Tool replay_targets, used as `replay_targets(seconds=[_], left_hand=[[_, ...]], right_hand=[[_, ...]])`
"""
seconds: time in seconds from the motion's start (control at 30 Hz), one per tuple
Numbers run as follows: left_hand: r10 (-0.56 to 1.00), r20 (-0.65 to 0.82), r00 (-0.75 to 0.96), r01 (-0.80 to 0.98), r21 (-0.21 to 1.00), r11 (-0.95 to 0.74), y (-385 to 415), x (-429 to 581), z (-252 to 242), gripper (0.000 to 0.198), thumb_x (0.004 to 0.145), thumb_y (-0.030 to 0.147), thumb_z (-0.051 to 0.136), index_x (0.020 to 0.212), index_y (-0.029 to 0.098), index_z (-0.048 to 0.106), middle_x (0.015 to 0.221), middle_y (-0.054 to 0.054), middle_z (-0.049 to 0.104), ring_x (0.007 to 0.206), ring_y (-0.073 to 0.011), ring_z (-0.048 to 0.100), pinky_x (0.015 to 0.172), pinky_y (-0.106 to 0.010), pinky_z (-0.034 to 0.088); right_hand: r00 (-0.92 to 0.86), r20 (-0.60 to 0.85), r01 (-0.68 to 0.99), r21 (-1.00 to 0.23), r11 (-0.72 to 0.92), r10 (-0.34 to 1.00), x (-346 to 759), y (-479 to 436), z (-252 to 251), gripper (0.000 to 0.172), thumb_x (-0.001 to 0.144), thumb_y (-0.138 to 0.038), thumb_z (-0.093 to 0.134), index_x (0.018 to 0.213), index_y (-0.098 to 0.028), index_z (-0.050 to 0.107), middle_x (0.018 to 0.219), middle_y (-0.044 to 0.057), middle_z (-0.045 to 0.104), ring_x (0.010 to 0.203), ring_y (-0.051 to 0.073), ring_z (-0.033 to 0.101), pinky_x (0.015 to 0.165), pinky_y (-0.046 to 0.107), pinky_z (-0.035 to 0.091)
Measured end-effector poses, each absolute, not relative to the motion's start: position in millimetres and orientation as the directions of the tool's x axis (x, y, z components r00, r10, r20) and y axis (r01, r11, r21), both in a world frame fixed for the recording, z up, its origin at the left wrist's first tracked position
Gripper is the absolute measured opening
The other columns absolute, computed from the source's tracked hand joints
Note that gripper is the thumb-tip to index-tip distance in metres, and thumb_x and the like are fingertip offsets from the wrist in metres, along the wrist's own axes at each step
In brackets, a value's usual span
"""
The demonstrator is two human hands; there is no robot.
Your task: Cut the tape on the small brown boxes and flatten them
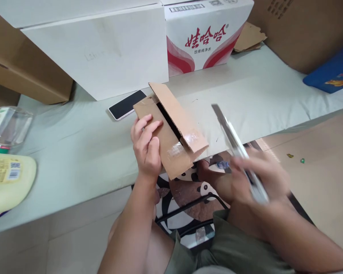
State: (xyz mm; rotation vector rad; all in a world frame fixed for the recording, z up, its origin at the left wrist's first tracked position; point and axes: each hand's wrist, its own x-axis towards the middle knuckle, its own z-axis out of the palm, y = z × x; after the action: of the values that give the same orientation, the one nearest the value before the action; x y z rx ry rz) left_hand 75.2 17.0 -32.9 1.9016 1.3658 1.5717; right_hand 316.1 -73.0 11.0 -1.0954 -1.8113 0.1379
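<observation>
Currently, the left hand (pixel 146 146) clamps the small cardboard box (pixel 171 131), its slit running diagonally; the right hand (pixel 260 177), fingers closed on a utility knife (pixel 234 142), sits well right.

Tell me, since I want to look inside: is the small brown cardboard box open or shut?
Open: the small brown cardboard box has one flap lifted, leaving a dark slit; clear tape remnants cling near its end.

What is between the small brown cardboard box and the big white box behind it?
In the head view, a black-screened phone lies flat on the pale table between the small brown cardboard box, held by the left hand, and the big white box.
</observation>
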Motion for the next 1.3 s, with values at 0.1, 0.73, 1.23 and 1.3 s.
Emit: replay_targets(seconds=[0.1, 0.73, 1.23, 1.3], left_hand=[[0.828, 0.557, -0.066, 0.433, 0.764, -0.479, 17, 72, -32, 0.037, 0.094, 0.024, 0.047, 0.118, 0.025, 0.075, 0.141, -0.005, 0.062, 0.143, -0.0263, 0.05, 0.128, -0.046, 0.033], [0.926, 0.333, -0.179, 0.072, 0.943, -0.325, 26, 23, -37, 0.036, 0.088, 0.051, 0.066, 0.114, 0.029, 0.076, 0.147, -0.004, 0.063, 0.147, -0.0304, 0.049, 0.123, -0.043, 0.04], [0.974, 0.008, -0.227, -0.229, 0.972, -0.061, 20, 23, -20, 0.035, 0.071, 0.038, 0.079, 0.099, 0.019, 0.072, 0.099, -0.007, 0.075, 0.099, -0.0256, 0.072, 0.083, -0.034, 0.058], [0.969, -0.022, -0.245, -0.224, 0.974, -0.034, 22, 22, -19, 0.032, 0.067, 0.035, 0.079, 0.094, 0.019, 0.07, 0.091, -0.006, 0.073, 0.089, -0.0236, 0.071, 0.076, -0.033, 0.056]], right_hand=[[-0.043, 0.627, 0.76, -0.485, 0.433, 0.778, 316, -38, -16, 0.023, 0.093, -0.019, 0.063, 0.114, -0.027, 0.066, 0.086, 0.004, 0.068, 0.072, 0.019, 0.064, 0.057, 0.033, 0.049], [-0.303, 0.072, 0.856, -0.418, 0.305, 0.95, 304, -1, -66, 0.046, 0.089, -0.025, 0.056, 0.131, -0.013, 0.07, 0.161, 0.021, 0.046, 0.157, 0.047, 0.032, 0.125, 0.07, 0.035], [-0.068, -0.074, 0.219, -0.974, -0.057, 0.995, 297, -6, -59, 0.029, 0.091, -0.036, 0.054, 0.117, -0.028, 0.064, 0.118, 0.007, 0.077, 0.117, 0.029, 0.071, 0.1, 0.05, 0.061], [-0.052, -0.044, 0.195, -0.98, -0.033, 0.998, 297, -6, -61, 0.031, 0.091, -0.036, 0.051, 0.119, -0.03, 0.063, 0.118, 0.007, 0.077, 0.119, 0.029, 0.07, 0.102, 0.051, 0.06]])
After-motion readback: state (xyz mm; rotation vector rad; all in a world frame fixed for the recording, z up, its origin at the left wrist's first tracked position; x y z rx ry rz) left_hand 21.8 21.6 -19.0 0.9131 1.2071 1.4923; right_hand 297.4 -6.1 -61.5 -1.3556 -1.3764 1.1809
